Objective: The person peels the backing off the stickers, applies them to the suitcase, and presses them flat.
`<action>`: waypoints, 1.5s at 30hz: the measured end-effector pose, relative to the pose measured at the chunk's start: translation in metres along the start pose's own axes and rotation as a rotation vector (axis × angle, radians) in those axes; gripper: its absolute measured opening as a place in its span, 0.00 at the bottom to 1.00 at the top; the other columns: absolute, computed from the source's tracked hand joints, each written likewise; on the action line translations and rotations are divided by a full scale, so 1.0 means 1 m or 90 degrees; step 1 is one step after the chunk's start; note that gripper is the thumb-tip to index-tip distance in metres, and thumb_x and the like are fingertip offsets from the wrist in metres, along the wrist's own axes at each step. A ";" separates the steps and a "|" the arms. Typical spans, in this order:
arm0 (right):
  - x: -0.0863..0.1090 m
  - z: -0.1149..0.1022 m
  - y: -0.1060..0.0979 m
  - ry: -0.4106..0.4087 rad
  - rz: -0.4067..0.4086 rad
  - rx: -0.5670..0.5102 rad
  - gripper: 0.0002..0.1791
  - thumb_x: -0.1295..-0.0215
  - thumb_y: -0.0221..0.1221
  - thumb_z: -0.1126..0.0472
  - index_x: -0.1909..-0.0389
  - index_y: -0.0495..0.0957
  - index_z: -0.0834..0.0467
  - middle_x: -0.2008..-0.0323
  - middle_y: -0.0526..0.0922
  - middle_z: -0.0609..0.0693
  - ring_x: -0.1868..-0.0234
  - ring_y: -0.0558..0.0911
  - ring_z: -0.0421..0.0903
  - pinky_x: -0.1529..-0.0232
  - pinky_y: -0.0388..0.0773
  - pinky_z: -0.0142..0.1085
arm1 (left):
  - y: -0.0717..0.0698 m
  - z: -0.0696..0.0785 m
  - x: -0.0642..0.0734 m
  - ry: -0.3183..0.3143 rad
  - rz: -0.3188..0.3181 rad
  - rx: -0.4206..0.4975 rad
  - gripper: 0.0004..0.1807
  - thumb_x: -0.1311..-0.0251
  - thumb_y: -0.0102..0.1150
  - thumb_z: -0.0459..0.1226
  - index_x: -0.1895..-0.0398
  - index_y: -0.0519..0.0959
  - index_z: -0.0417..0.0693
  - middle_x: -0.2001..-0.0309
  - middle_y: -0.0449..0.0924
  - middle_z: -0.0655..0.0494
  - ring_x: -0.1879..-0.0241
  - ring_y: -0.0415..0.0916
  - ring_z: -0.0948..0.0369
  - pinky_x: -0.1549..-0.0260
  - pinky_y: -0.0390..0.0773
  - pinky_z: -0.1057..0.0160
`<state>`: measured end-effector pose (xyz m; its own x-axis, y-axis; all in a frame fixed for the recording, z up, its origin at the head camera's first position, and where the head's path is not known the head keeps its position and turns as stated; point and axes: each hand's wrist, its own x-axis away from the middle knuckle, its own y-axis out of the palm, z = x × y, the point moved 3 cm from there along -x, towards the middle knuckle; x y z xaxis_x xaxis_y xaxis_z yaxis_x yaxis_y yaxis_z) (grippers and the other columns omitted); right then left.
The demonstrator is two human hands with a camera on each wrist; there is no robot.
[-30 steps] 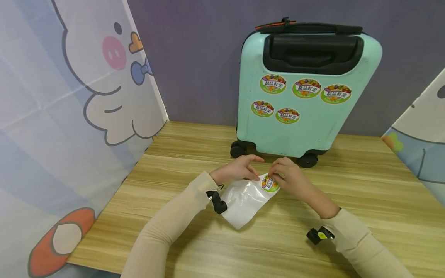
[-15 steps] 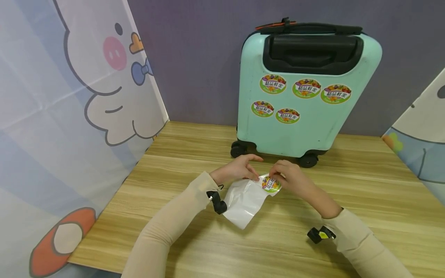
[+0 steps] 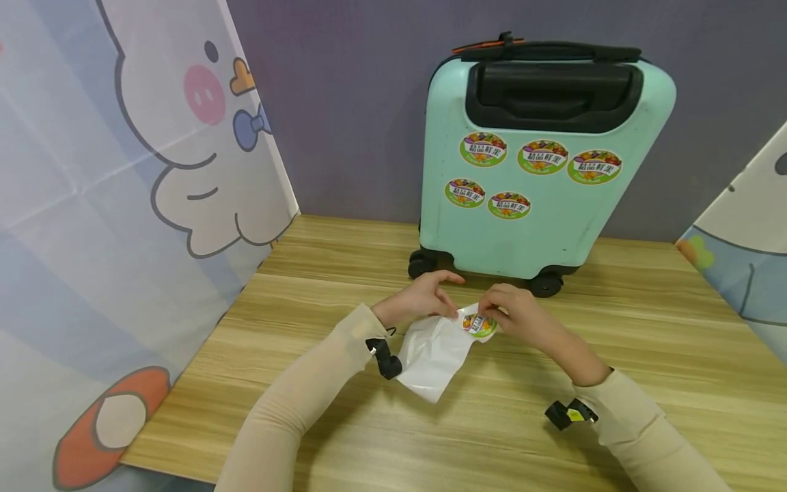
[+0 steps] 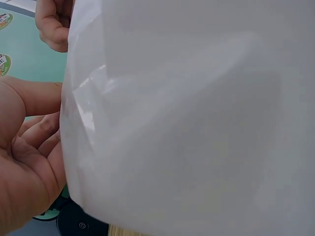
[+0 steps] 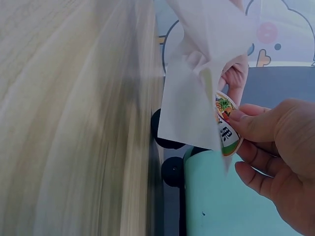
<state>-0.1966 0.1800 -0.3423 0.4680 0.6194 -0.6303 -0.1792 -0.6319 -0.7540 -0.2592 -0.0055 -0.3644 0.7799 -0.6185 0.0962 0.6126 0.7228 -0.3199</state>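
Note:
A glossy white backing sheet (image 3: pixel 433 352) hangs bent above the wooden table, held by my left hand (image 3: pixel 421 299), which pinches its upper edge between thumb and fingers. At the sheet's right end is an oval fruit sticker (image 3: pixel 478 324), green and white with printed fruit. My right hand (image 3: pixel 519 316) pinches this sticker's edge; the right wrist view shows thumb and forefinger on the sticker (image 5: pixel 227 140), with part of it lying behind the bent sheet. In the left wrist view the sheet (image 4: pixel 187 118) fills most of the picture.
A mint-green suitcase (image 3: pixel 504 242) stands upright behind the hands, its black wheels (image 3: pixel 544 283) on the wooden table (image 3: pixel 344 437). Several matching oval stickers (image 3: pixel 542 157) are on its front. A grey wall (image 3: pixel 344 109) rises behind, and a cartoon-printed cloth (image 3: pixel 61 273) hangs at the left.
The sheet's right end has bent and folded around the sticker, and its lower corner has swung slightly right. My right hand has shifted slightly right and down; the left hand barely moved.

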 end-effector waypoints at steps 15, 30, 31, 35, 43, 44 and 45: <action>0.002 0.001 -0.006 0.045 -0.018 -0.050 0.17 0.57 0.70 0.83 0.73 0.81 0.61 0.71 0.83 0.49 0.72 0.81 0.42 0.74 0.78 0.33 | -0.001 0.000 0.000 0.002 0.038 -0.001 0.37 0.47 0.68 0.21 0.32 0.68 0.38 0.70 0.86 0.45 0.74 0.79 0.65 0.79 0.70 0.70; 0.004 0.001 -0.012 0.110 -0.064 -0.064 0.13 0.49 0.68 0.80 0.70 0.83 0.59 0.70 0.84 0.47 0.71 0.80 0.40 0.72 0.79 0.34 | -0.003 -0.001 0.003 0.006 0.055 0.014 0.38 0.45 0.66 0.21 0.30 0.65 0.38 0.69 0.86 0.43 0.71 0.82 0.61 0.80 0.70 0.68; 0.005 0.001 -0.012 0.113 -0.065 -0.065 0.13 0.49 0.68 0.80 0.70 0.83 0.59 0.70 0.84 0.47 0.71 0.80 0.40 0.72 0.79 0.34 | -0.004 -0.001 0.003 0.008 0.055 0.014 0.38 0.45 0.66 0.21 0.30 0.65 0.38 0.69 0.86 0.43 0.71 0.83 0.61 0.80 0.70 0.68; 0.005 0.002 -0.012 0.120 -0.071 -0.067 0.13 0.48 0.68 0.79 0.70 0.83 0.59 0.70 0.84 0.46 0.71 0.80 0.39 0.72 0.78 0.33 | -0.006 -0.003 0.002 0.018 0.056 0.008 0.38 0.45 0.67 0.22 0.29 0.64 0.39 0.69 0.87 0.44 0.71 0.83 0.61 0.81 0.71 0.68; 0.005 0.002 -0.012 0.118 -0.073 -0.063 0.13 0.49 0.68 0.80 0.70 0.83 0.60 0.71 0.84 0.46 0.72 0.80 0.39 0.73 0.78 0.33 | -0.008 -0.005 0.003 0.024 0.059 0.004 0.39 0.45 0.68 0.22 0.29 0.64 0.38 0.69 0.87 0.45 0.73 0.81 0.63 0.82 0.70 0.68; 0.005 0.002 -0.012 0.117 -0.074 -0.064 0.13 0.49 0.68 0.80 0.70 0.83 0.60 0.71 0.84 0.46 0.72 0.80 0.39 0.73 0.78 0.33 | -0.008 -0.005 0.003 0.023 0.060 0.005 0.39 0.45 0.68 0.22 0.29 0.64 0.38 0.69 0.87 0.45 0.73 0.81 0.63 0.82 0.69 0.68; 0.005 0.002 -0.012 0.116 -0.074 -0.064 0.13 0.50 0.68 0.80 0.70 0.83 0.60 0.71 0.84 0.46 0.72 0.80 0.38 0.73 0.78 0.33 | -0.008 -0.005 0.003 0.023 0.061 0.005 0.39 0.45 0.68 0.23 0.29 0.64 0.38 0.69 0.87 0.45 0.73 0.81 0.63 0.82 0.69 0.68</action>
<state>-0.1941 0.1915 -0.3365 0.6309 0.6017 -0.4898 -0.0328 -0.6100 -0.7917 -0.2623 -0.0147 -0.3665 0.8301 -0.5567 0.0321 0.5365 0.7816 -0.3183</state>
